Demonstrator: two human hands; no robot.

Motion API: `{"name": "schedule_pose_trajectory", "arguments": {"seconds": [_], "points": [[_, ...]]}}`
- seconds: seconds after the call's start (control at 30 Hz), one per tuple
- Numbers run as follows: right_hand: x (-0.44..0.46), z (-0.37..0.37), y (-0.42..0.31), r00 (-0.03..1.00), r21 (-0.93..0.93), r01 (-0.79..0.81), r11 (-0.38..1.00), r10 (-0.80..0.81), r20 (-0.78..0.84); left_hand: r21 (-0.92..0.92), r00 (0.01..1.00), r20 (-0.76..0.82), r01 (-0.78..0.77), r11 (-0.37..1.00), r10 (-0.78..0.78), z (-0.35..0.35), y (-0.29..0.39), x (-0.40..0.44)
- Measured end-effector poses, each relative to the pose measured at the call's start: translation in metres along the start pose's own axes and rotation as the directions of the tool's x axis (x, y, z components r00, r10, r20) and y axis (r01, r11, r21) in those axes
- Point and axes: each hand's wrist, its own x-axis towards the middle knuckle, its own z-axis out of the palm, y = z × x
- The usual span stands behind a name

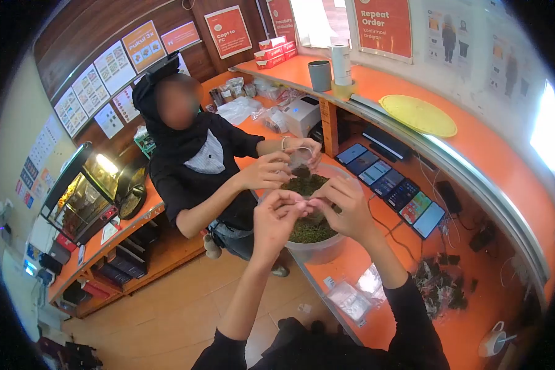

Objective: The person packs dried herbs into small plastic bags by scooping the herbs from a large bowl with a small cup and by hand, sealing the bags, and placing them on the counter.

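A: What are the two hands doing?
B: The left hand (274, 222) and the right hand (349, 209) are close together, with their finger tips meeting. I can't tell if they are clamped on something tiny.

A: What is under them?
B: A big round plastic tub (317, 250). It is smooth and see-through, and it sits on the shiny orange worktop (319, 275).

A: What's in it?
B: Lots of green bits (311, 233). They look fine, rough and crumbly, a bit like moss.

A: Which way does the tub point?
B: Its wide mouth faces up. It is round, about as long one way as the other.

A: Is anything in the way?
B: The hands hide the middle of the tub. At its far side, the other person's hands (266, 172) hold a little clear bag (300, 159) with dark stuff in it.

A: And around it?
B: Flat phones (387, 183) lie in a row to the right, near wires. Shiny, thin packets (350, 302) lie on the near side. Dark, crinkly scraps (441, 287) make a messy heap past the right arm.
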Motion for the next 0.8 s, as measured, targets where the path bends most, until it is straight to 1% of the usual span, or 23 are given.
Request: {"name": "schedule_pose_trajectory", "arguments": {"seconds": [0.03, 0.07, 0.1, 0.13, 0.2, 0.27, 0.3, 0.37, 0.43, 0.5, 0.57, 0.63, 0.67, 0.7, 0.77, 0.8], "points": [[0.001, 0.000, -0.001, 0.999, 0.007, 0.045, 0.999, -0.045, 0.000, -0.008, 1.000, -0.002, 0.017, 1.000, -0.017, -0.002, 0.006, -0.003], [0.001, 0.000, -0.002, 0.999, -0.002, 0.043, 0.999, -0.043, -0.005, -0.017, 1.000, -0.001, 0.031, 0.999, -0.031, -0.002, 0.009, -0.005], [0.001, 0.001, -0.005, 0.997, -0.015, 0.080, 0.997, -0.080, -0.013, 0.053, 1.000, -0.012, -0.012, 0.998, 0.013, -0.002, 0.007, -0.007], [0.000, 0.001, -0.007, 0.993, -0.030, 0.116, 0.993, -0.117, -0.018, 0.052, 1.000, 0.000, -0.016, 0.999, 0.017, 0.000, 0.006, -0.011], [-0.001, -0.002, -0.012, 0.994, -0.078, 0.109, 0.991, -0.109, -0.001, -0.001, 0.996, -0.064, -0.057, 0.998, 0.057, 0.006, 0.008, -0.018], [-0.003, -0.002, -0.013, 0.996, -0.030, 0.084, 0.996, -0.084, 0.015, -0.021, 0.994, -0.073, -0.080, 0.997, 0.079, 0.008, 0.006, -0.021], [-0.002, -0.003, -0.016, 0.996, -0.034, 0.084, 0.996, -0.084, 0.016, -0.015, 0.994, -0.070, -0.086, 0.996, 0.085, 0.007, 0.006, -0.022], [0.000, -0.005, -0.024, 0.993, 0.054, 0.099, 0.994, -0.102, 0.063, -0.011, 0.993, -0.069, -0.094, 0.996, 0.093, 0.007, 0.005, -0.026], [-0.002, -0.004, -0.030, 0.992, 0.022, 0.098, 0.995, -0.099, 0.074, 0.017, 0.991, -0.087, -0.101, 0.995, 0.102, 0.006, 0.003, -0.033], [-0.006, -0.003, -0.036, 0.992, -0.007, 0.094, 0.996, -0.093, 0.085, -0.010, 0.987, -0.120, -0.105, 0.994, 0.103, 0.007, 0.003, -0.039], [-0.010, -0.003, -0.046, 0.991, -0.003, 0.076, 0.997, -0.075, 0.110, -0.043, 0.983, -0.156, -0.106, 0.993, 0.098, 0.006, 0.003, -0.047], [-0.018, -0.015, -0.058, 0.993, -0.008, 0.037, 0.999, -0.036, 0.111, -0.160, 0.985, -0.141, -0.117, 0.980, 0.094, 0.001, 0.004, -0.055], [-0.023, -0.022, -0.064, 0.994, -0.015, 0.005, 1.000, -0.004, 0.109, -0.169, 0.986, -0.141, -0.110, 0.980, 0.086, -0.001, 0.003, -0.058], [-0.029, -0.027, -0.070, 0.993, -0.022, 0.001, 1.000, 0.002, 0.122, -0.218, 0.990, -0.118, -0.106, 0.970, 0.082, -0.002, 0.001, -0.061], [-0.042, -0.034, -0.084, 0.994, -0.149, -0.067, 0.987, 0.078, 0.072, -0.248, 0.994, -0.093, -0.082, 0.965, 0.060, 0.006, -0.002, -0.068], [-0.049, -0.040, -0.090, 0.992, -0.156, -0.079, 0.984, 0.093, 0.080, -0.262, 0.996, -0.080, -0.069, 0.963, 0.050, 0.010, -0.004, -0.071]]}}
